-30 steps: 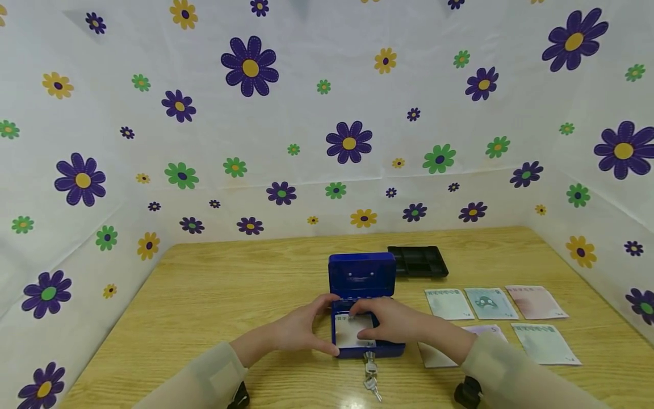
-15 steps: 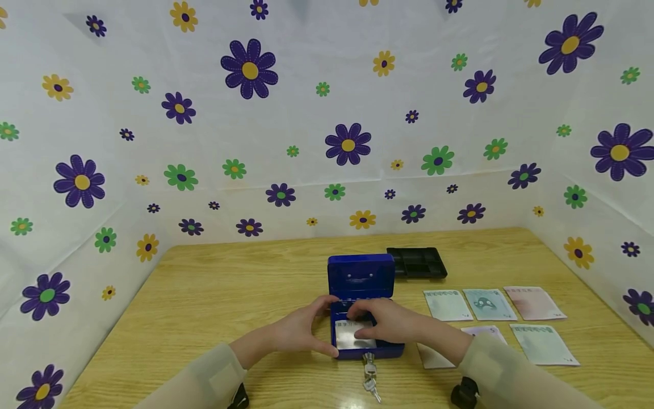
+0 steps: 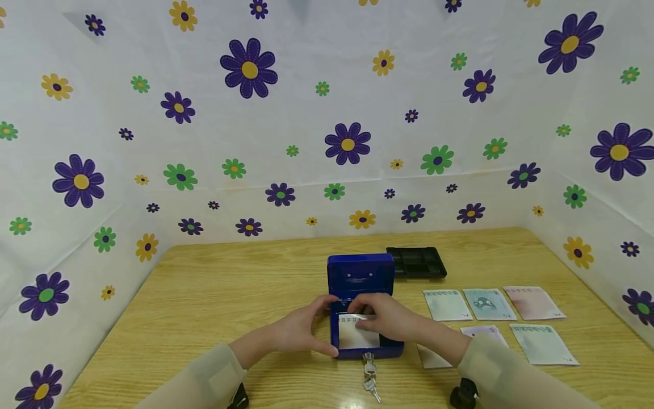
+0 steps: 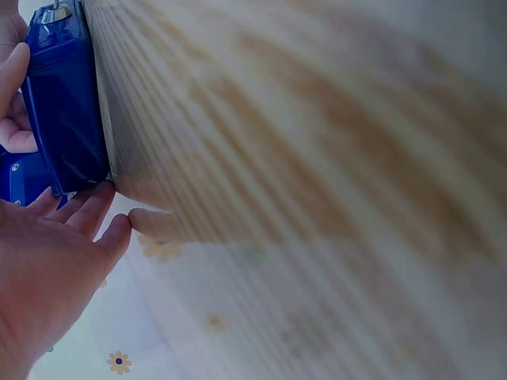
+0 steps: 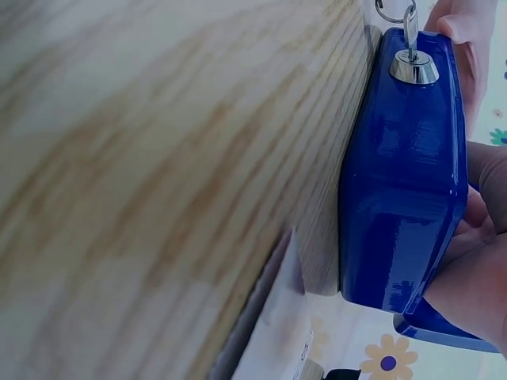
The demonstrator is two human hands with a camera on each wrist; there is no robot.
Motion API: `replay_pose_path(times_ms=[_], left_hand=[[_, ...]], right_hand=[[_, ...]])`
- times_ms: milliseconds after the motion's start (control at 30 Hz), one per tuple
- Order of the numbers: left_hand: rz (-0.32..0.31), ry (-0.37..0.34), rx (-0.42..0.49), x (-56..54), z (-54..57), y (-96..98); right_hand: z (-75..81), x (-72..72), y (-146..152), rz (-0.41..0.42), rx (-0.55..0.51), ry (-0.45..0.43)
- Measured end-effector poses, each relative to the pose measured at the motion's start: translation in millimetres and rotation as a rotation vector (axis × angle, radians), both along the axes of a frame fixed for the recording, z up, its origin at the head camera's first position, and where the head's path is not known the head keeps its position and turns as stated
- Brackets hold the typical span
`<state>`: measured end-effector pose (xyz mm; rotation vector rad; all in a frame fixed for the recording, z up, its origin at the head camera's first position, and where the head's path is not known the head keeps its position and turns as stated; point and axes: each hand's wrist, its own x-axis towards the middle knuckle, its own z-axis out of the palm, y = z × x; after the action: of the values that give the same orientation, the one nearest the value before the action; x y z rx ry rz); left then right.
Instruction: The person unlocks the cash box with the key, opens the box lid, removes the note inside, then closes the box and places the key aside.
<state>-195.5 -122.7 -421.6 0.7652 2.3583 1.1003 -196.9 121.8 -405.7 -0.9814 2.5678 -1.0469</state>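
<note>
A blue metal cash box (image 3: 390, 351) stands on the wooden table with its lid (image 3: 360, 275) raised at the back. A lock with keys (image 3: 370, 375) hangs from its front. My left hand (image 3: 298, 330) holds the box's left side, thumb at the front corner and fingers toward the back. Over the box's inside, my right hand (image 3: 395, 319) pinches a pale banknote (image 3: 355, 336), its thumb on the printed face. The note's lower part lies within the box walls. In the right wrist view, the box (image 5: 396, 174) hides the note and the right fingertips.
A black compartment tray (image 3: 419, 262) lies behind the box to the right. Several banknotes (image 3: 544, 343) are laid out on the table (image 3: 230, 278) right of the box, some partly under the right forearm. A flowered cloth (image 3: 306, 113) walls in the table.
The banknote in the box has shifted slightly right, and its far edge is now raised with the printing facing me. My right fingers have closed on it. The left hand stays put.
</note>
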Motion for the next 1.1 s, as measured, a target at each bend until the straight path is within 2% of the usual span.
replay_pose_path(times_ms=[433,633,900,1100], left_hand=[[-0.001,-0.008,0.013,-0.4,-1.9,-0.2],[-0.002,-0.012,0.014,-1.5,-2.4,-1.2],[-0.004,-0.004,0.007,-1.1,-1.1,-1.1],[0.002,0.006,-0.007,-0.1,-1.3,-0.8]], right_hand=[[2.2,1.6,-0.2,0.018,-0.013,-0.02],[1.3,0.6,0.7,0.027,-0.037,0.004],[3.7,-2.5,4.3,-0.015,-0.052,0.049],[13.1,-2.9,10.9,-0.049,-0.085,0.033]])
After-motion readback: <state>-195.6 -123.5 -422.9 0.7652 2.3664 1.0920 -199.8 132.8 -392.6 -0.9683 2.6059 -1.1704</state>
